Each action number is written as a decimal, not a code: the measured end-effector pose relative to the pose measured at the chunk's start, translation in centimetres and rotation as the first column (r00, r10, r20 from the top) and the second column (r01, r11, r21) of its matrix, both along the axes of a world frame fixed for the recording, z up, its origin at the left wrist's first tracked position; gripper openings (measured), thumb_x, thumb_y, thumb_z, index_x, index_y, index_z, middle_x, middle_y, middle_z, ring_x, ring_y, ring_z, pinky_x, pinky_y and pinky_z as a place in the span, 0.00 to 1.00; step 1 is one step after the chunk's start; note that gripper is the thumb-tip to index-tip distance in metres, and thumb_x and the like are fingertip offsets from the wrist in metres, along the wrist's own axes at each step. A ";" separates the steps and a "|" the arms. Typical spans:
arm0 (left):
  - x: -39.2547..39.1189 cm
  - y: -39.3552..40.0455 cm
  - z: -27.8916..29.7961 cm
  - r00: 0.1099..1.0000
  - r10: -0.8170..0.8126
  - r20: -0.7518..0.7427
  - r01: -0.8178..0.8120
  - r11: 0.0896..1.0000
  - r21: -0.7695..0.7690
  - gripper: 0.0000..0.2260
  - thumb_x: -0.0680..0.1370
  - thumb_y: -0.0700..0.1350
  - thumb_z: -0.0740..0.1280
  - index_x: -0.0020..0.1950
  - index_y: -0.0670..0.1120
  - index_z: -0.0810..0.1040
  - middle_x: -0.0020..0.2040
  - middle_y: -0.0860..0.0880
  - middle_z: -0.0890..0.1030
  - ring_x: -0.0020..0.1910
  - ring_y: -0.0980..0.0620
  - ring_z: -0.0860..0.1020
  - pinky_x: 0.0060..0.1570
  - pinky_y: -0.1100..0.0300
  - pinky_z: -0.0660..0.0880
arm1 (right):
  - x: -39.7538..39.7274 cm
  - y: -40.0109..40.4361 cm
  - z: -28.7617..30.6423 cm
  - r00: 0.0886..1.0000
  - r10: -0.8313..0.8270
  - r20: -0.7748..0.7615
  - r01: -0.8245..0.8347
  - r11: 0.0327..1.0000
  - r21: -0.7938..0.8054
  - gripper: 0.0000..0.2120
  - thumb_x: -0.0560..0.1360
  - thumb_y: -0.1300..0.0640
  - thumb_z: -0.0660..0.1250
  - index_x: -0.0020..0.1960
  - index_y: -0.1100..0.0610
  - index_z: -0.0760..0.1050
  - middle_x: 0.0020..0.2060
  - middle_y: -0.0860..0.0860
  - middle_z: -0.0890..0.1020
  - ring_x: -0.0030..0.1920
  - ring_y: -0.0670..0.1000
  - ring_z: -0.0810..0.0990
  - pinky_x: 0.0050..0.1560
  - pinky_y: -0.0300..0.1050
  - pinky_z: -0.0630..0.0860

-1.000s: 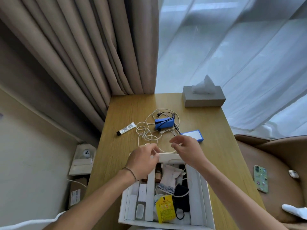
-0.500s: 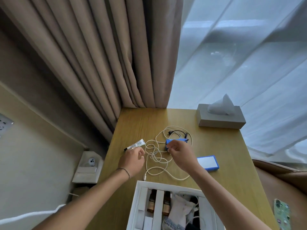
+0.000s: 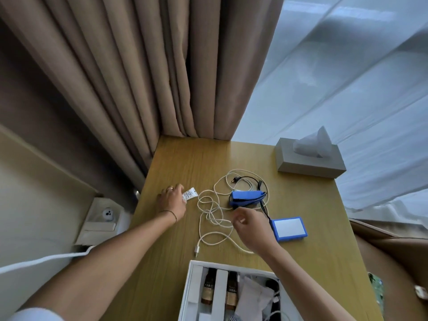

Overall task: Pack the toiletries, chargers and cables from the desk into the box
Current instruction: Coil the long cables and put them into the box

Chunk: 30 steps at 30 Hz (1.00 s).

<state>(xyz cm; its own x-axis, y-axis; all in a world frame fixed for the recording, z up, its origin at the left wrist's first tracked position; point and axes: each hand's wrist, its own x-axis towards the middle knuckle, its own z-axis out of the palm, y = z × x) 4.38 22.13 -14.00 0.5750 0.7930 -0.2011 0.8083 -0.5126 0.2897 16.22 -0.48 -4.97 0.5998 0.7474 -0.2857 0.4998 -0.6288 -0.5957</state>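
I see the wooden worktop (image 3: 185,158) filling the middle of the frame, with beige curtains (image 3: 139,77) hanging above it. At the bottom centre lies the white box (image 3: 192,281), divided into compartments; two brown bottles (image 3: 209,289) stand in neighbouring slots at its left, and crumpled white wrapping and dark items fill the part to their right. A grey tissue box (image 3: 310,165) sits at the upper right of the worktop.

Right of centre lies a blue-edged flat pack with a white face (image 3: 288,228). Above and left of it is a blue charger block (image 3: 246,198) with a black cable (image 3: 259,184) looped round it. A long white cable (image 3: 213,212) lies tangled in loose loops at the centre, its white plug end (image 3: 196,250) pointing towards the box.

The right hand (image 3: 251,228) is just below the blue charger, its grip closed in a pinch on the white cable. The left hand (image 3: 172,202), left of centre, has its grip closed on the dark end of a small white tube with printed text (image 3: 190,195), which lies flat on the worktop.
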 end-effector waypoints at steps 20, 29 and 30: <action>-5.2 -5.4 7.1 0.871 0.260 0.416 -0.016 0.863 -0.505 0.03 0.77 0.44 0.69 0.49 0.49 0.77 0.38 0.49 0.82 0.32 0.49 0.76 0.32 0.55 0.70 | -2.0 4.2 -4.0 0.986 0.113 0.122 -0.096 0.985 -0.141 0.18 0.74 0.64 0.65 0.62 0.52 0.77 0.55 0.50 0.83 0.54 0.52 0.80 0.54 0.48 0.80; -10.5 -10.5 12.8 0.865 0.226 0.448 0.059 0.841 -0.537 0.07 0.82 0.52 0.63 0.51 0.51 0.78 0.31 0.52 0.75 0.26 0.56 0.69 0.25 0.62 0.63 | -1.8 4.5 -3.5 0.983 0.053 0.177 -0.025 0.988 -0.154 0.07 0.77 0.60 0.67 0.44 0.55 0.84 0.39 0.52 0.85 0.39 0.53 0.83 0.42 0.49 0.82; -11.0 -11.1 13.2 0.872 0.211 0.442 0.062 0.846 -0.529 0.07 0.82 0.53 0.63 0.50 0.53 0.78 0.30 0.52 0.77 0.24 0.59 0.69 0.24 0.65 0.63 | -1.8 4.4 -3.1 0.989 0.040 0.143 -0.022 0.992 -0.125 0.07 0.77 0.58 0.68 0.43 0.56 0.84 0.38 0.52 0.85 0.38 0.52 0.83 0.41 0.48 0.82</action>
